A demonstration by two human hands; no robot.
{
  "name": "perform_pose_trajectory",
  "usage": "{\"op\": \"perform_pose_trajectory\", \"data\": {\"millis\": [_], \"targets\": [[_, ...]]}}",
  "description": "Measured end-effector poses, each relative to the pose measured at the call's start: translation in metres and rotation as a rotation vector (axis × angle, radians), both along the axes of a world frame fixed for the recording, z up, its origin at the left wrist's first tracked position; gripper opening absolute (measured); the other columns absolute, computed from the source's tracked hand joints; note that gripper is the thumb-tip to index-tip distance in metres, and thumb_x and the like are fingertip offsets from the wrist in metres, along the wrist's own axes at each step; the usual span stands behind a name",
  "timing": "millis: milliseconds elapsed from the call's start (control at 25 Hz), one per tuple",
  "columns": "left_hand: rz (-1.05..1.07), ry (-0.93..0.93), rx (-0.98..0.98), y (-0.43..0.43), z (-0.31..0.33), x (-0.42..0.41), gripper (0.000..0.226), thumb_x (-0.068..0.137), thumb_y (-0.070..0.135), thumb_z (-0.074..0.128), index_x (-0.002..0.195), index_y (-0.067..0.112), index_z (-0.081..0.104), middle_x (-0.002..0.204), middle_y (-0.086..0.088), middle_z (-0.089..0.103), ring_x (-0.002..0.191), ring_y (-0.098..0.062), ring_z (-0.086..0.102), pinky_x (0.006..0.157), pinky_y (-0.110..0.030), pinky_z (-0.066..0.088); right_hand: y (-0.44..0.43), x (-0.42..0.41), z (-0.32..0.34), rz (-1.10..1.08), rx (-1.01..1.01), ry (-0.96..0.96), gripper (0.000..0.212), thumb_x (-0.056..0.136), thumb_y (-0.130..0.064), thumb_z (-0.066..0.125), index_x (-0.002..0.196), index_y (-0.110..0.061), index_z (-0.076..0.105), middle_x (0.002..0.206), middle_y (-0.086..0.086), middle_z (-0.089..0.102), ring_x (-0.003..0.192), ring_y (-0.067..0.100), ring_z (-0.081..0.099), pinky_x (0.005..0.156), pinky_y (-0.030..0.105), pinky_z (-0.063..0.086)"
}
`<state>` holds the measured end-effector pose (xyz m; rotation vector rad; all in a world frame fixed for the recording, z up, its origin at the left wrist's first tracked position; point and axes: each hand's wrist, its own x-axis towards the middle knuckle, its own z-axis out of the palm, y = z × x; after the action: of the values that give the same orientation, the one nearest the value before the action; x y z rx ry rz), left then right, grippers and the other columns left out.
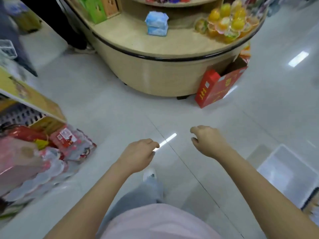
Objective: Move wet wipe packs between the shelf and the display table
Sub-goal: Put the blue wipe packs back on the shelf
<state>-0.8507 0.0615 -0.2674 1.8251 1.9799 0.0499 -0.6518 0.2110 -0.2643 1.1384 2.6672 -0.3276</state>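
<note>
Two blue and white wet wipe packs [156, 23] lie stacked on the lower tier of the round wooden display table [155, 47], near its middle. My left hand [138, 155] and my right hand [208, 141] hang over the tiled floor, well short of the table. Both hands are loosely curled and hold nothing. The shelf [32, 100] stands at the left edge, and I see no wipe packs on it from here.
Orange and yellow jelly cups [227, 23] fill the table's right side; green and orange boxes [101, 7] stand on its left. A red carton [219, 83] leans against the table base. Shrink-wrapped bottle packs [51, 156] lie on the floor by the shelf. A person's legs [72, 31] are behind the table.
</note>
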Motion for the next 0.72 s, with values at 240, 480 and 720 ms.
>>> {"op": "perform_pose_trajectory", "data": {"millis": [240, 480, 720], "targets": [[-0.034, 0.008, 0.023, 0.141, 0.018, -0.127, 0.032, 0.097, 0.025, 0.041, 0.128, 0.026, 0.049, 0.130, 0.008, 0.053, 0.119, -0.017, 0.051, 0.090, -0.033, 0.044, 0.069, -0.065, -0.022, -0.087, -0.159, -0.130, 0.032, 0.095, -0.026, 0.042, 0.123, -0.013, 0.051, 0.119, 0.007, 0.060, 0.103, 0.028, 0.059, 0.083, 0.035, 0.049], [-0.020, 0.081, 0.043, 0.300, 0.012, -0.195, 0.032, 0.098, 0.024, 0.040, 0.129, 0.023, 0.049, 0.127, 0.003, 0.053, 0.117, -0.021, 0.050, 0.075, -0.029, 0.035, 0.178, -0.101, -0.048, -0.115, -0.256, -0.250, 0.033, 0.096, -0.026, 0.041, 0.126, -0.016, 0.050, 0.122, 0.005, 0.058, 0.107, 0.027, 0.058, 0.079, 0.032, 0.046], [0.077, 0.011, -0.117, 0.403, -0.021, -0.244, 0.034, 0.096, 0.022, 0.041, 0.129, 0.022, 0.049, 0.131, 0.001, 0.053, 0.117, -0.022, 0.051, 0.088, -0.033, 0.044, 0.368, -0.196, -0.049, -0.124, -0.333, -0.153, 0.032, 0.092, -0.026, 0.047, 0.122, -0.016, 0.054, 0.123, 0.009, 0.060, 0.111, 0.028, 0.056, 0.084, 0.034, 0.047]]}}
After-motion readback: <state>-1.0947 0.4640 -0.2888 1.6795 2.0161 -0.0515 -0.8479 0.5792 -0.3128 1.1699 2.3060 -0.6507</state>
